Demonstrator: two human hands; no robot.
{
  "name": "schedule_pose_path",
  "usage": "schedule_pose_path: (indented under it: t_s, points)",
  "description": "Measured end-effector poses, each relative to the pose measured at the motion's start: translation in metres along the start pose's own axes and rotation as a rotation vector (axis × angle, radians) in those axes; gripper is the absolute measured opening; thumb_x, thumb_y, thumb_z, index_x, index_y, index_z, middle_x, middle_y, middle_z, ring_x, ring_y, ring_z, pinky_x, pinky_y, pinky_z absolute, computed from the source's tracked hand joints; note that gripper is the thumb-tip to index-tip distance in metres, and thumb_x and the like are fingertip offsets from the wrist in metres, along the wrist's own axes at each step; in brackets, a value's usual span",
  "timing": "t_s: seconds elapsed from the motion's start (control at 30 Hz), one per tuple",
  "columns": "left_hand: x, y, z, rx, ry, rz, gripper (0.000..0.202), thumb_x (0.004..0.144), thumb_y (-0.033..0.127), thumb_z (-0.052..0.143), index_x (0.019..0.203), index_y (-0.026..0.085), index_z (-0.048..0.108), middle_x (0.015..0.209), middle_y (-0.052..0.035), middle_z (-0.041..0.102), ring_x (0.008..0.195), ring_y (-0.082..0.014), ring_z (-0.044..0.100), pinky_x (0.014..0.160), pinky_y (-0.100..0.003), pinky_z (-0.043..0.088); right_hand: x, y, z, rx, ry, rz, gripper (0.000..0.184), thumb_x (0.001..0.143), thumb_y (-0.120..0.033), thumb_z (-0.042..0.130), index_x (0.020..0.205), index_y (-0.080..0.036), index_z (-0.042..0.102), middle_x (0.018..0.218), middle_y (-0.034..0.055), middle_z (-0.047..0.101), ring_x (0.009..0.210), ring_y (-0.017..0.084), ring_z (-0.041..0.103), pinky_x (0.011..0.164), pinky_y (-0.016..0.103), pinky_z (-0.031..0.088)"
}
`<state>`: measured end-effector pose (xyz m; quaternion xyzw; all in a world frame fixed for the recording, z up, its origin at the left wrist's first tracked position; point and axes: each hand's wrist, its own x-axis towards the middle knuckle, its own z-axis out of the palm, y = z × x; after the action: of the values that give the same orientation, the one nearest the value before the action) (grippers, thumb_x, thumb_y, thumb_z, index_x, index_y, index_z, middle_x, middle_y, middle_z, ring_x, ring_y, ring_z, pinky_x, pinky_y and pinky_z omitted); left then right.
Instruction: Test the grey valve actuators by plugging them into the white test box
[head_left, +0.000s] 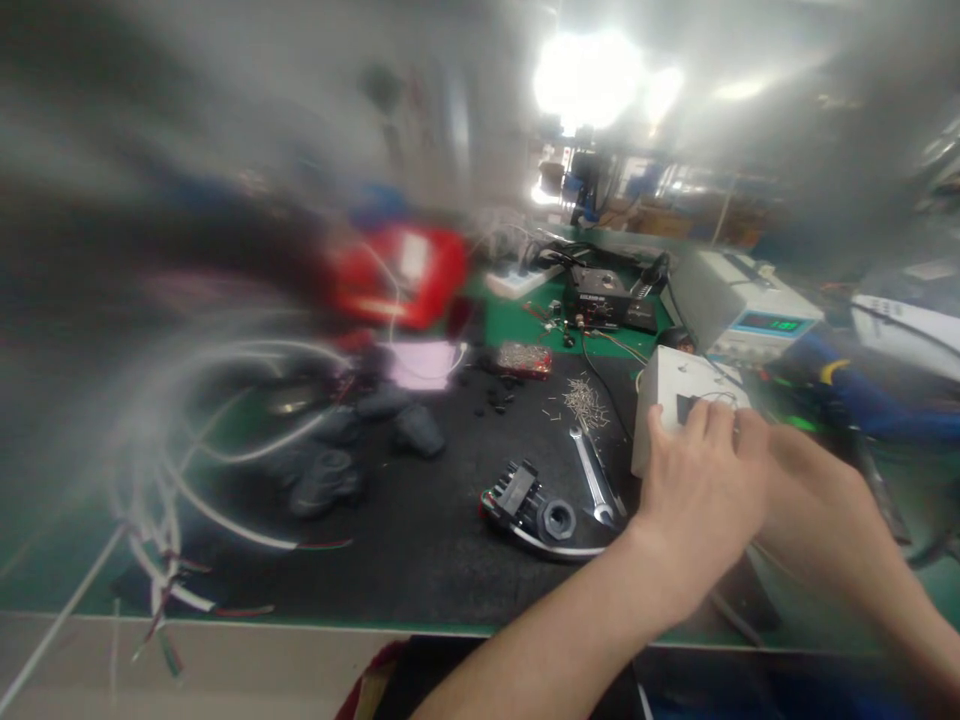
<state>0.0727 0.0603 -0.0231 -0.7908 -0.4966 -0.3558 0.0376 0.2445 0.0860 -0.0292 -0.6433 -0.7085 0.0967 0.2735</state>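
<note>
My left hand (701,485) reaches across to a white box (654,395). Its fingers are bent over by the dark patch on the box, the thumb along the box's near side; whatever sits in the fingers is hidden. Just behind it, my right hand (799,465) is blurred, with its fingers covered by the left hand. A white cable (559,549) runs from under my left forearm to a black connector part (517,492) with a red and green wire end. Beside that lies a dark ring nut (557,519). Two metal wrenches (591,475) rest close to the box.
Small metal pins (585,402) lie in a heap on the black mat (435,570). A power supply (750,300) with a green display and a black unit (600,298) stand behind. White cables (247,520) and dark housings (326,480) lie left, below a red blurred container (405,270).
</note>
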Motion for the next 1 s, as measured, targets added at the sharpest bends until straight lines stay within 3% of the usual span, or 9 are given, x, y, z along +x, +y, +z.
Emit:
schedule_pose_path:
  t_s: [0.23,0.57,0.83,1.0]
  points:
    - [-0.001,-0.005,0.001,-0.036,0.009,0.014,0.026,0.109,0.017,0.040,0.125,0.013,0.060,0.120,-0.0107,0.061,0.113,-0.0250,0.054,0.104,-0.050,0.042,0.002,-0.015,-0.008,0.112,-0.049,0.200,0.052,0.065,-0.068,0.053,0.090,-0.024,0.065,0.102,0.0092,0.073,0.098,0.034,0.068,0.083,0.041,0.048]
    - [-0.003,-0.009,0.000,-0.098,-0.012,0.014,0.026,0.109,0.016,0.041,0.117,0.014,0.066,0.119,-0.0115,0.065,0.115,-0.0251,0.053,0.104,-0.051,0.042,0.007,-0.027,-0.010,0.077,-0.022,0.308,0.060,0.059,-0.074,0.054,0.088,-0.023,0.068,0.094,0.0086,0.074,0.086,0.033,0.068,0.076,0.041,0.046]
    - [0.000,-0.010,0.001,-0.102,-0.036,0.008,0.025,0.109,0.015,0.041,0.117,0.016,0.065,0.120,-0.0100,0.064,0.114,-0.0239,0.053,0.106,-0.053,0.042,0.007,-0.028,-0.010,0.076,-0.020,0.282,0.058,0.061,-0.074,0.053,0.085,-0.023,0.067,0.091,0.0092,0.072,0.085,0.033,0.067,0.077,0.041,0.046]
    - [0.007,-0.010,0.002,-0.107,-0.066,-0.007,0.024,0.106,0.013,0.043,0.122,0.014,0.061,0.121,-0.0094,0.062,0.114,-0.0251,0.054,0.107,-0.057,0.042,0.004,-0.020,-0.005,0.102,-0.034,0.087,0.047,0.086,-0.066,0.050,0.087,-0.021,0.064,0.086,0.0044,0.069,0.081,0.025,0.064,0.072,0.034,0.045]
